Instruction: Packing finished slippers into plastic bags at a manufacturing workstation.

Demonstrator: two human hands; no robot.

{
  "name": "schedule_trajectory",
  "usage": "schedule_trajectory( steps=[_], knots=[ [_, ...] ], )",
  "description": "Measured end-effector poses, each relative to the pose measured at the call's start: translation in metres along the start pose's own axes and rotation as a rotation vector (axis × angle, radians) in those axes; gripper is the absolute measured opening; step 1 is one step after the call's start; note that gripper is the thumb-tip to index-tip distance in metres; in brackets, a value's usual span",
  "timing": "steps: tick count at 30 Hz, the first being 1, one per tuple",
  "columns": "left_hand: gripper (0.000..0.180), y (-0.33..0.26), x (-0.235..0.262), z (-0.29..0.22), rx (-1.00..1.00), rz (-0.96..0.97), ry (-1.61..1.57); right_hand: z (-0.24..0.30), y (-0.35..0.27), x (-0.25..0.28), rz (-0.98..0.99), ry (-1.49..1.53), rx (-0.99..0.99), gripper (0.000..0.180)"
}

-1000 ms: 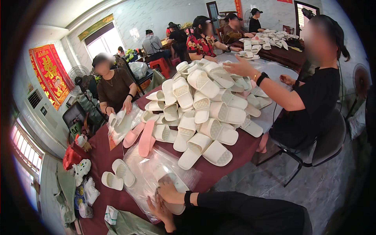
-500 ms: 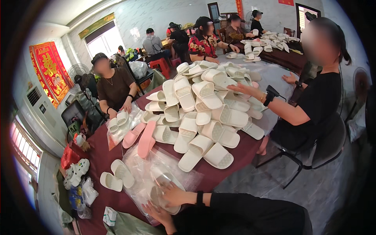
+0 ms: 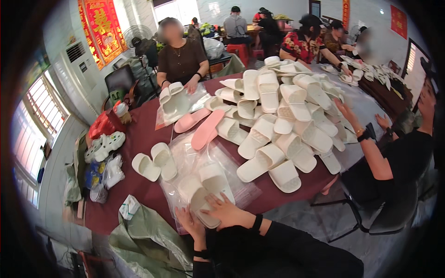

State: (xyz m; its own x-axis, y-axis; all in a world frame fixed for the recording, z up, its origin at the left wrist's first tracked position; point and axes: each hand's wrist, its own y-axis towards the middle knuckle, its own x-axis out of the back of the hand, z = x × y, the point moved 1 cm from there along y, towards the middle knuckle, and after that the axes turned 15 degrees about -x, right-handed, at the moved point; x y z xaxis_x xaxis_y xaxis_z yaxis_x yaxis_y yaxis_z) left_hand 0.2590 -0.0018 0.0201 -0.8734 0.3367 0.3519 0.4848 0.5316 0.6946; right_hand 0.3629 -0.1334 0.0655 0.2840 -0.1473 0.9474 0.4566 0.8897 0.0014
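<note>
Left hand [image 3: 190, 223]: bare; near-left of the slipper heap [image 3: 296, 116]; fingers extended along a white slipper's left edge by the heel. Whether they press or merely rest: cannot tell.

Right hand [image 3: 225, 211]: bare; same side of the heap; fingers spread over that slipper's heel end, thumb hidden. Firmness of hold: cannot tell.

White slipper [image 3: 197, 192]: under both hands, near-left of the heap; its mate [image 3: 216, 180] just beside it. Handling, judged by look: light, moulded, foam-like, bendable, unlikely to break; textured footbed should give some purchase. Suggested hold: both sides of the sole near the heel, or the broad strap.

Clear plastic bags [image 3: 187, 155]: at the heap's near-left side, around the slippers; pair inside or on top, cannot tell. Probably limp, slippery, easily creased; best taken by a flat edge.

Second white pair [image 3: 155, 164]: left of the heap, apart from it.

Pink slippers [image 3: 207, 131]: two, at the heap's left flank.

Co-worker [image 3: 181, 60]: beyond the heap, to its left; brown top, hands at another white pair [image 3: 169, 93] on plastic.
</note>
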Motion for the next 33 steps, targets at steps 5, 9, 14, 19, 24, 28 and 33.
schedule_trajectory(
  steps=[5, 9, 14, 19, 24, 28, 33],
  knots=[
    [0.031, 0.001, 0.007, -0.007, -0.031, 0.056, -0.024, 0.002, -0.003, 0.0, -0.015, 0.072, -0.006, 0.074],
    [0.036, 0.001, 0.004, -0.012, -0.041, 0.097, -0.098, -0.003, 0.002, -0.014, -0.166, 0.084, -0.059, 0.065],
    [0.055, 0.001, 0.0, -0.006, 0.124, -0.017, -0.073, -0.006, 0.011, -0.017, -0.289, 0.093, -0.19, 0.071],
    [0.051, 0.001, 0.002, -0.001, 0.104, 0.057, 0.081, -0.026, 0.008, -0.016, -0.272, 0.273, -0.167, 0.075],
    [0.041, -0.002, -0.003, 0.011, 0.069, 0.021, 0.14, -0.054, -0.001, -0.018, -0.361, 0.505, -0.194, 0.073],
    [0.024, -0.002, -0.003, 0.014, 0.025, 0.085, 0.176, -0.059, -0.008, -0.018, -0.334, 0.487, -0.221, 0.065],
    [0.016, 0.0, -0.005, 0.002, 0.22, -0.04, 0.04, -0.051, -0.026, -0.013, -0.386, 0.34, -0.208, 0.059]
  ],
)
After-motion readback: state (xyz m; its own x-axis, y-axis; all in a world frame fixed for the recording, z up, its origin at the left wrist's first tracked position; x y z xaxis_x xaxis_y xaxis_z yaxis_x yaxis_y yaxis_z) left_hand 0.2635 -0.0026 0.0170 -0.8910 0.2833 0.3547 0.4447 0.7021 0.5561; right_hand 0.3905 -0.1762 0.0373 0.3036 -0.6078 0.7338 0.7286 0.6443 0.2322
